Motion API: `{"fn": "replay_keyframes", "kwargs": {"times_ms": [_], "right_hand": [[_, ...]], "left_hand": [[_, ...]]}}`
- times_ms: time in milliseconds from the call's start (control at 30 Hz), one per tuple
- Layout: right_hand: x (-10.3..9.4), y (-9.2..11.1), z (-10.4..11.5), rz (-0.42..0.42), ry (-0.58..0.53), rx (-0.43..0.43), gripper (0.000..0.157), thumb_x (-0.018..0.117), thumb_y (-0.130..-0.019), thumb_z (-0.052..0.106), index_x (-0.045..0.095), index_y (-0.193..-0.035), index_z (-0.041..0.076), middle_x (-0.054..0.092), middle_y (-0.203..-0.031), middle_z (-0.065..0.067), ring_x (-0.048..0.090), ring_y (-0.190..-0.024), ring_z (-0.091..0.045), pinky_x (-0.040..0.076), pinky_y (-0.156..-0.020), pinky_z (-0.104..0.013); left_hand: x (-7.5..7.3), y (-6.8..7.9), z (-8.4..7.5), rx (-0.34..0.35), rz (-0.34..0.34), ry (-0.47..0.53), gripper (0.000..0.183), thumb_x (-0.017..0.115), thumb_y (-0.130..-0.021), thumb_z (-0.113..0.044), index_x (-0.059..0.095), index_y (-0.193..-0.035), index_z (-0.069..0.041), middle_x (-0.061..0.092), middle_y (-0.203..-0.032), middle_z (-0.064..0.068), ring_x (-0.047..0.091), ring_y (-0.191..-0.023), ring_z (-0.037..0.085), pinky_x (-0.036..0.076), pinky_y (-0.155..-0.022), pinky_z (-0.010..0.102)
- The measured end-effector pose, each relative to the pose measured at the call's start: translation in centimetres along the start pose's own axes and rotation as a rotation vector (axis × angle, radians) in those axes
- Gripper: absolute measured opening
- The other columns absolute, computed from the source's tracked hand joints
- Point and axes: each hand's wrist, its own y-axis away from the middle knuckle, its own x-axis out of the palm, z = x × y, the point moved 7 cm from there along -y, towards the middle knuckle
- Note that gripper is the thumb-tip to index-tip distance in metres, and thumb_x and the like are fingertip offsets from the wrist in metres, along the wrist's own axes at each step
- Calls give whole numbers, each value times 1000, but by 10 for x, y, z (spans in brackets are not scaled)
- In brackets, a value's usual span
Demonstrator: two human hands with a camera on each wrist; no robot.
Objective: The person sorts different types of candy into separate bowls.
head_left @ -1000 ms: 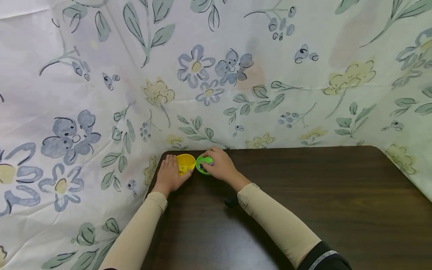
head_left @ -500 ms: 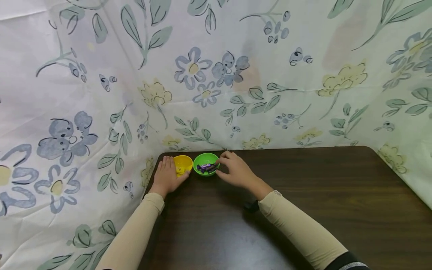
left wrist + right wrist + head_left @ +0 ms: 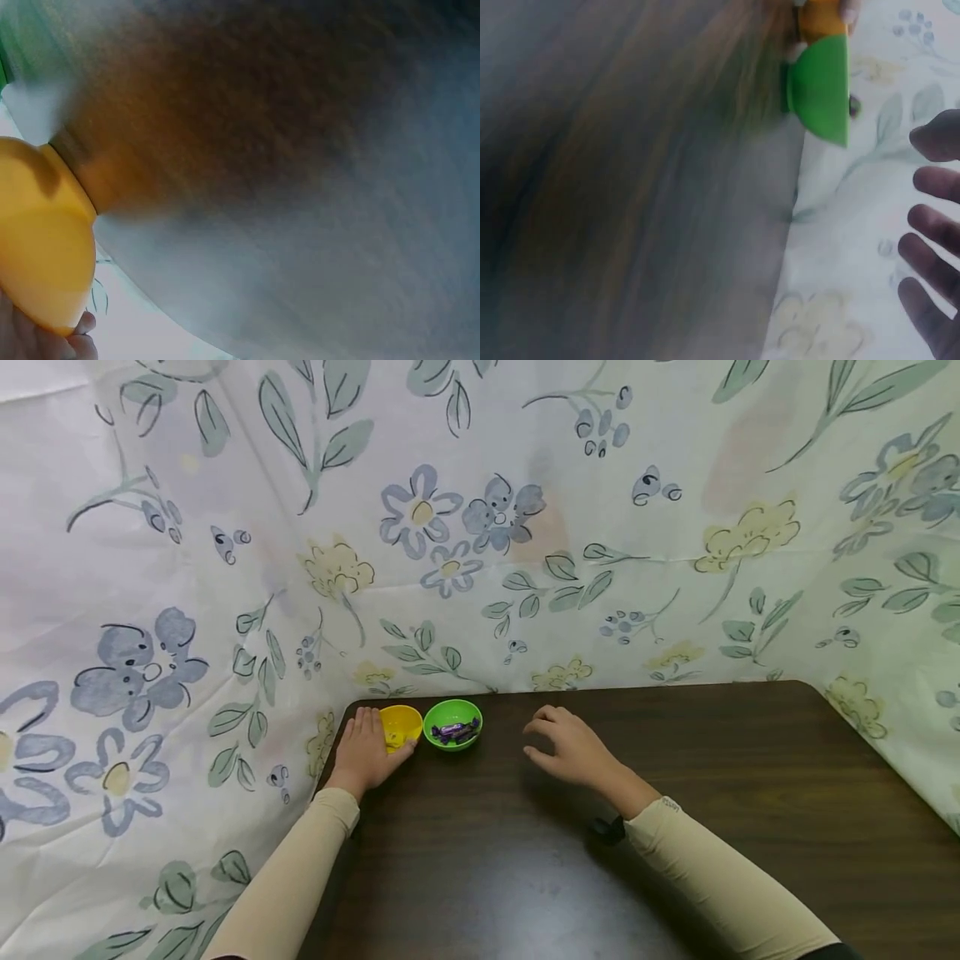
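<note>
In the head view, my left hand rests against the left and near side of a small yellow bowl, its fingers straight and its thumb spread along the rim. Something yellow lies inside, too small to identify. Touching or nearly touching it on the right is a green bowl holding purple-wrapped candies. My right hand hovers above the table to the right of the green bowl, fingers loosely bent, holding nothing visible. The right wrist view shows its fingers spread apart.
Both bowls stand near the far left corner of a dark wooden table. A white floral cloth hangs behind the table and along its left side.
My right hand has drawn out of the green bowl and moved right, away from it, uncovering the candies. My left hand stays at the yellow bowl. The head view has shifted slightly.
</note>
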Motion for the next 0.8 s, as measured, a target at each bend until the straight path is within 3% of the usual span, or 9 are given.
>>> {"fn": "replay_keyframes", "kwargs": {"times_ms": [233, 600, 700, 800], "right_hand": [[-12, 27, -30, -33, -27, 88, 26, 79, -96, 25, 78, -116, 8, 67, -119, -7, 65, -108, -29, 57, -89, -50], [-43, 71, -79, -38, 29, 230, 28, 79, -97, 23, 77, -118, 5, 68, -119, -11, 65, -111, -36, 57, -93, -58], [-53, 84, -86, -46, 46, 241, 27, 79, -97, 21, 77, -118, 4, 69, -116, -12, 66, -109, -36, 57, -91, -58], [-63, 94, -90, -61, 82, 249, 25, 79, -96, 20, 77, -116, 4, 69, -112, -12, 66, -104, -35, 57, -87, -57]], "left_hand": [[5, -2, 6, 6, -33, 14, 109, 44, -101, -72, 20, -163, 15, 24, -170, 35, 18, -162, 50, 15, -133, 60], [8, 4, 20, -21, -109, 220, 114, 49, -98, -76, 19, -164, 11, 25, -171, 33, 19, -162, 50, 15, -133, 60], [3, 8, 18, -18, -168, 227, 115, 51, -96, -77, 23, -163, 12, 28, -170, 34, 21, -161, 51, 16, -132, 61], [-5, 12, 12, -4, -271, 204, 111, 55, -95, -76, 33, -160, 11, 34, -165, 35, 25, -158, 53, 17, -132, 64]]}}
